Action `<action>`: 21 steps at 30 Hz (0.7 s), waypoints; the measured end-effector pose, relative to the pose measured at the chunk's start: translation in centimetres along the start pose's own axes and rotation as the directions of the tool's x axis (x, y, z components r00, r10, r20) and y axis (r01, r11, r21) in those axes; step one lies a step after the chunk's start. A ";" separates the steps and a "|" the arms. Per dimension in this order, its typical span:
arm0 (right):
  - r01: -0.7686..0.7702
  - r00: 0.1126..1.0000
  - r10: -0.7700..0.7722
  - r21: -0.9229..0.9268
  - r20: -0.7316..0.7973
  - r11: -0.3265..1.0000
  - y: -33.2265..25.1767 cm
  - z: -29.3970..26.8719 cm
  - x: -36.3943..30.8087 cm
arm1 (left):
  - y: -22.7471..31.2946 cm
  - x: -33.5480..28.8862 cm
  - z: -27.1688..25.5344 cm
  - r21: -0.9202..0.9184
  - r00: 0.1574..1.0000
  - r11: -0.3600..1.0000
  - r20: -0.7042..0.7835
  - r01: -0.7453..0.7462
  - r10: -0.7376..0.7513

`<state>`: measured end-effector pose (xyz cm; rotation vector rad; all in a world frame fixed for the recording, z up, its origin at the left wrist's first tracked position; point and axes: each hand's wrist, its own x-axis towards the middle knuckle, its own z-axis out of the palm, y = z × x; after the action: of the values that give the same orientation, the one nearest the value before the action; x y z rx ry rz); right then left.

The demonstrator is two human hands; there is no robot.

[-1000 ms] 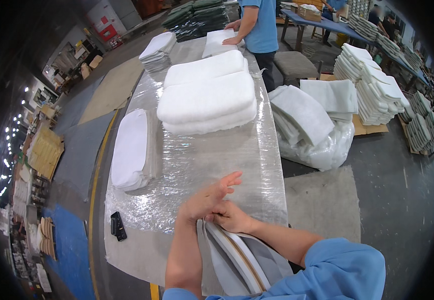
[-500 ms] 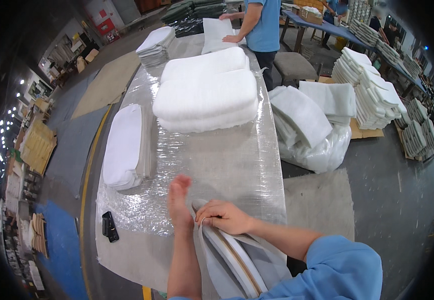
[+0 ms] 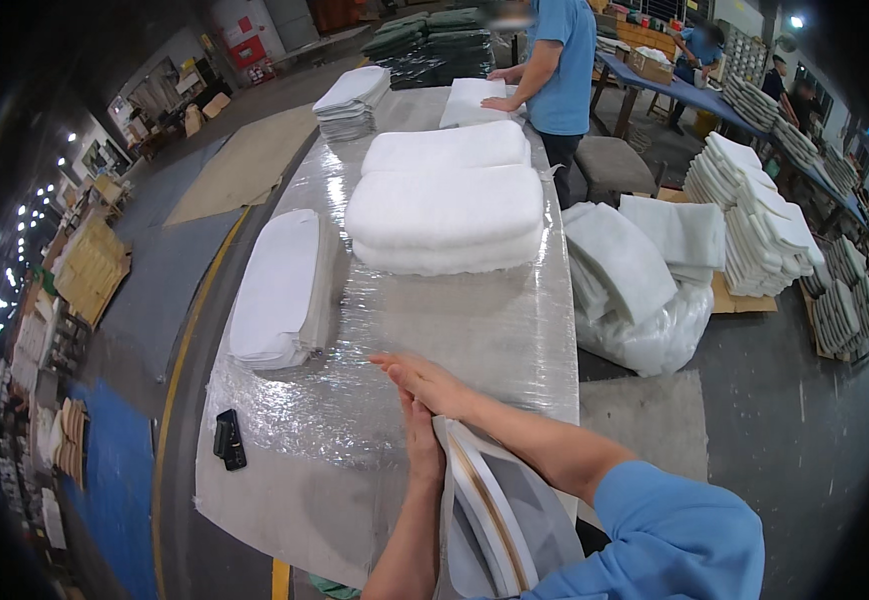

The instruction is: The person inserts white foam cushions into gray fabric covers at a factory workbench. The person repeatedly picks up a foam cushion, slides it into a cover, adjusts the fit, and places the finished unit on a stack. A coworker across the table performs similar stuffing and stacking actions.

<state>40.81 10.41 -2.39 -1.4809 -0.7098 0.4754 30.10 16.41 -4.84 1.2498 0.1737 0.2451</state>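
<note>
A gray cover (image 3: 545,485) sits at the near edge of the tabletop (image 3: 465,325), close to the person's body. Its side gapes, and a thick, curved white band (image 3: 502,515) with a tan stripe shows between the gray flaps. I can't tell how far in the band goes.

The right hand (image 3: 429,384) lies flat over the top end of the cover, with its fingers straight and not curled around anything. The left hand (image 3: 423,436) stands up just beside that same end, its fingers pointing up and meeting the right hand. I can't tell if the left hand pinches the cloth.

Clear plastic covers much of the tabletop. Big fluffy white pads (image 3: 445,205) lie on it in the middle, a pile of flat white pieces (image 3: 277,285) is on the left, and a small black thing (image 3: 228,440) is near the left edge.

On the floor to the right, a clear plastic bag (image 3: 655,342) bulges under bent white pads (image 3: 620,260). I can't tell what is inside. Far back, a brown box (image 3: 652,67) on a blue tabletop (image 3: 707,98) has something white in it.
</note>
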 end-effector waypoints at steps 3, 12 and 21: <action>0.000 0.999 0.003 -0.079 0.032 0.997 0.1 0.0 -0.4 | 0.1 -1.1 0.2 0.017 0.999 0.999 -0.010 0.046 -0.046; -0.313 0.928 0.269 0.150 0.258 0.938 2.2 -2.6 -1.3 | -3.5 -15.0 -2.6 0.221 0.885 0.881 0.120 0.419 -0.451; -0.190 0.935 0.253 0.253 -0.248 0.949 2.5 -6.7 -4.8 | -6.1 -31.1 -5.3 -0.129 0.598 0.591 0.025 0.796 -0.801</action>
<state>42.29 2.42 -5.21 -1.3825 -0.2555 0.4904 -0.63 10.85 -12.34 0.9235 0.7292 -0.5172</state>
